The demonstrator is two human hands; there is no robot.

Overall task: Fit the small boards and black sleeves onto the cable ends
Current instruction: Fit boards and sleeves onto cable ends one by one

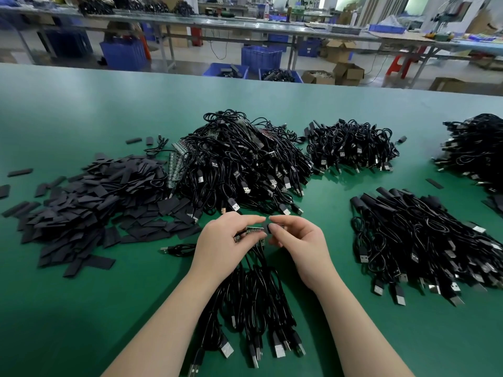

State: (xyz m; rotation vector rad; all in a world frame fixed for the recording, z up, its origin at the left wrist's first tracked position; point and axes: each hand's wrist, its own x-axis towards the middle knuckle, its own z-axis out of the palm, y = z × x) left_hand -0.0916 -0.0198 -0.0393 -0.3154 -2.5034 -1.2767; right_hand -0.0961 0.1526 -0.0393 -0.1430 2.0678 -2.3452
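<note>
My left hand point(223, 240) grips a bunch of small green boards point(249, 232) fixed to the ends of black cables point(253, 297). Those cables hang down toward me, their USB plugs point(279, 349) lying on the green table. My right hand point(299, 240) pinches a black sleeve point(268, 229) between thumb and forefinger, right at the end of one board. Both hands meet just in front of the big cable heap. How far the sleeve sits over the board is hidden by my fingers.
A pile of flat black sleeves point(89, 202) lies at the left. A large heap of USB cables point(245, 164) with board strips point(177, 164) is behind my hands. Smaller cable heaps lie behind right point(353, 148), at the right point(424, 240) and far right point(476, 151).
</note>
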